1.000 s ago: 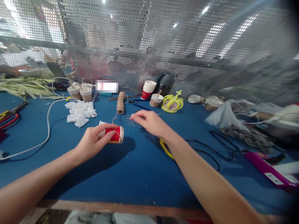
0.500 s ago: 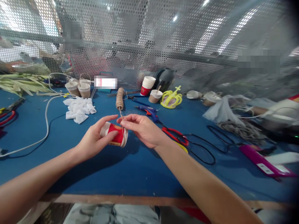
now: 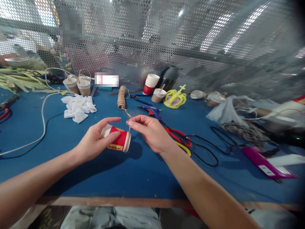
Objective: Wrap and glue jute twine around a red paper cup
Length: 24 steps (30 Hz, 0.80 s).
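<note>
My left hand (image 3: pixel 97 135) grips a red and white paper cup (image 3: pixel 118 140) that lies on its side above the blue table. Strands of twine circle the cup near its right-hand end. Between thumb and fingertips, my right hand (image 3: pixel 149 130) pinches the twine (image 3: pixel 127 112) just above the cup's right end. That strand runs back to a brown twine spool (image 3: pixel 121 97) lying on the table beyond my hands. A blue glue gun (image 3: pixel 151 110) rests behind my right hand.
Crumpled white fabric (image 3: pixel 79 107) sits left of the spool. At the back stand twine-wrapped cups (image 3: pixel 84 87), stacked paper cups (image 3: pixel 152 84) and a yellow crown-like frame (image 3: pixel 175 97). Red-handled and yellow-handled tools (image 3: pixel 178 136), black cable (image 3: pixel 209 163) and a purple packet (image 3: pixel 264 163) lie to the right.
My right hand has moved slightly to the right with the twine, which now slants from the spool. The cup has turned a little in my left hand. The view has shifted slightly.
</note>
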Each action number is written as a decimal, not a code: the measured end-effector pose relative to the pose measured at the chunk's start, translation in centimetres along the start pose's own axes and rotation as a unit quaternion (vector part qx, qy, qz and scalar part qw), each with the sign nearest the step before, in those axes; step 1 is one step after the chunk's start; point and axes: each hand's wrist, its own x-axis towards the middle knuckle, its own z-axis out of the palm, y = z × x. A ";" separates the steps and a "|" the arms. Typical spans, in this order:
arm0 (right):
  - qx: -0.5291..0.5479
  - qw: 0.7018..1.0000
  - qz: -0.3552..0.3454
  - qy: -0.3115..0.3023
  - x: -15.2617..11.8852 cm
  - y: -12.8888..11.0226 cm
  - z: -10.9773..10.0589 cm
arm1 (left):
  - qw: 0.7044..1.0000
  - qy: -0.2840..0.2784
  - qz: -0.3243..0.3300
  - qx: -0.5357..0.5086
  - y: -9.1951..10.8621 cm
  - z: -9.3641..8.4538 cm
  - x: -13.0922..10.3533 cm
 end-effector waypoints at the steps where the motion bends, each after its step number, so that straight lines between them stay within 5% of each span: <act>1: -0.004 1.000 0.002 0.002 0.0 0.1 0.0 | 1.000 -0.001 0.002 0.002 0.0 0.0 0.0; 24: -0.011 0.999 0.044 0.012 -0.3 0.6 0.1 | 0.998 0.001 0.061 0.029 -0.4 0.0 -0.5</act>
